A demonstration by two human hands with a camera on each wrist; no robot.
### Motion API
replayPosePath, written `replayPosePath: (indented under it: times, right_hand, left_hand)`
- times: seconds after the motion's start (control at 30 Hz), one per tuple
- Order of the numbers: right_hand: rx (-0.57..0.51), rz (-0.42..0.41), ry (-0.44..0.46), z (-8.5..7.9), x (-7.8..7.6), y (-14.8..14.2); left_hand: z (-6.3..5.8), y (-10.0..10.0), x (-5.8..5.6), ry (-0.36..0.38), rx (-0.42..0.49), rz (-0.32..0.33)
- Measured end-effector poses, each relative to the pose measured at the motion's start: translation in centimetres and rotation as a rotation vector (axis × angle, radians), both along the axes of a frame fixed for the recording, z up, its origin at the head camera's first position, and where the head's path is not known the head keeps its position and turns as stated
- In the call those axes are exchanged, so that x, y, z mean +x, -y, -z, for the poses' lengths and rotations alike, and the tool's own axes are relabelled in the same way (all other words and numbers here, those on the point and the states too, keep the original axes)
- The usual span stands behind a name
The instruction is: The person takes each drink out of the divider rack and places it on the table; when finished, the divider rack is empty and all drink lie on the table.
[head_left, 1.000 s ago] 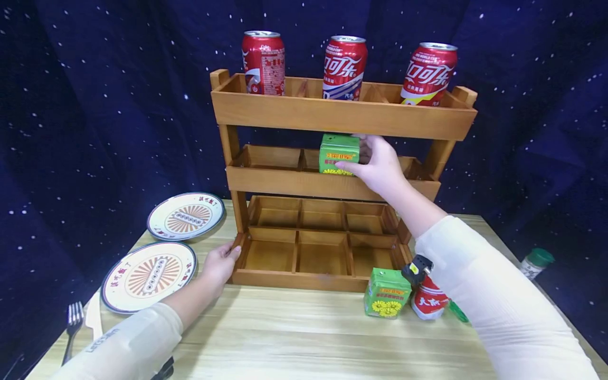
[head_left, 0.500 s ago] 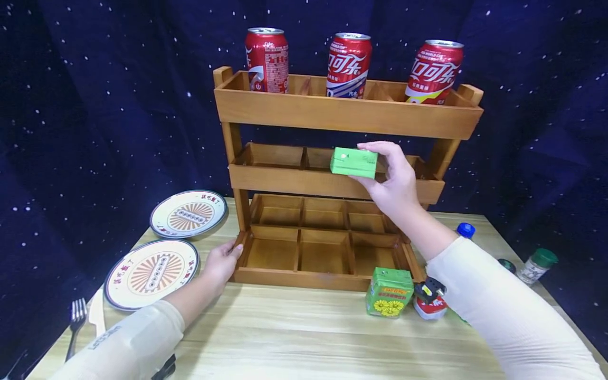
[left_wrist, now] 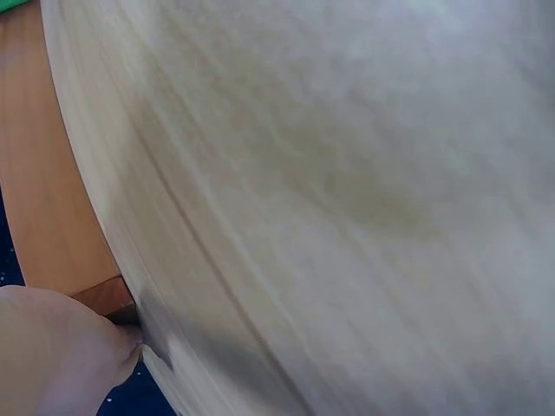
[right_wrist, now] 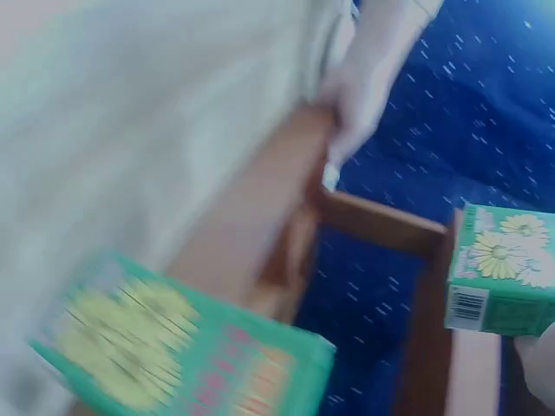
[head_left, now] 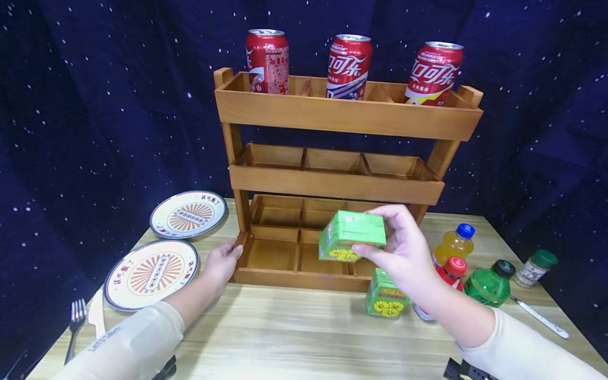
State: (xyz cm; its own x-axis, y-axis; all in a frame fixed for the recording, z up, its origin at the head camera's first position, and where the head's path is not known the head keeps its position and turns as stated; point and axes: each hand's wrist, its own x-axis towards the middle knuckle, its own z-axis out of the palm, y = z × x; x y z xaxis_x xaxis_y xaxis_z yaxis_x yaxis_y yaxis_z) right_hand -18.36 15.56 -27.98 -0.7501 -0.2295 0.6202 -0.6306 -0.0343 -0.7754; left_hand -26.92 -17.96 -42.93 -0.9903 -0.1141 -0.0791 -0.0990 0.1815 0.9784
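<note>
My right hand [head_left: 409, 258] holds a green drink carton [head_left: 350, 236] with yellow flowers, thumb on its front side, in front of the rack's bottom tier. The carton is tilted, its plain green face up. A second green carton [head_left: 386, 300] stands on the table just below, partly covered by that hand; it looms large and blurred in the right wrist view [right_wrist: 173, 347]. At the left, my left hand [head_left: 222, 268] grips the lower left corner of the three-tier wooden rack [head_left: 332, 182]. Only part of that hand shows in the left wrist view.
Three red cola cans, including the middle can [head_left: 349, 66], stand in the top tier. Two patterned plates [head_left: 151, 275], a fork [head_left: 76, 324] and a white knife [head_left: 96, 314] lie left. Small bottles, among them a green bottle [head_left: 489, 287], and a shaker [head_left: 534, 268] stand right.
My right hand has drawn the carton out from the middle tier and down towards the bottom tier, tipping it on the way. The left hand has stayed on the rack's corner.
</note>
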Motion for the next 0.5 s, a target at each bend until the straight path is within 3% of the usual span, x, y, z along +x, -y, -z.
replayPosePath:
  times: [0.13, 0.27, 0.5]
  right_hand:
    - [0.095, 0.012, 0.212, 3.0, 0.8, 0.0]
    - [0.174, 0.033, 0.325, 5.8, 0.9, 0.0]
    - [0.232, 0.095, 0.388, 8.8, 0.9, 0.5]
  left_hand:
    - [0.1, -0.1, 0.0, 0.000, 0.015, 0.004]
    - [0.0, -0.2, -0.1, -0.001, 0.017, 0.000]
    - [-0.1, -0.1, -0.1, 0.018, 0.021, 0.004]
